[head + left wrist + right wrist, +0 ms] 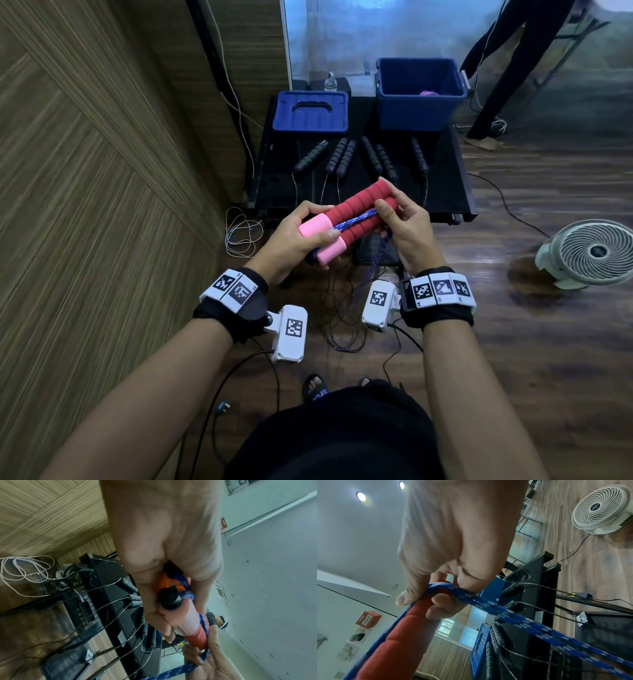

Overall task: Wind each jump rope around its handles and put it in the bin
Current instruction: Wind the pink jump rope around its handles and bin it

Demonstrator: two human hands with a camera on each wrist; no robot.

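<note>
Two red foam handles with pink ends lie side by side in my hands, above the floor in front of a black table. My left hand grips their pink ends, thumb on top. My right hand holds the far red ends and pinches the blue patterned rope against them. A strand of that rope runs lengthwise between the handles; the rest hangs down toward the floor. The open blue bin stands at the table's far right, something pink inside.
Several black jump rope handles lie in a row on the black table, thin cables trailing off its front edge. A blue lid lies at the far left. A white fan stands on the floor right. A person's legs stand behind.
</note>
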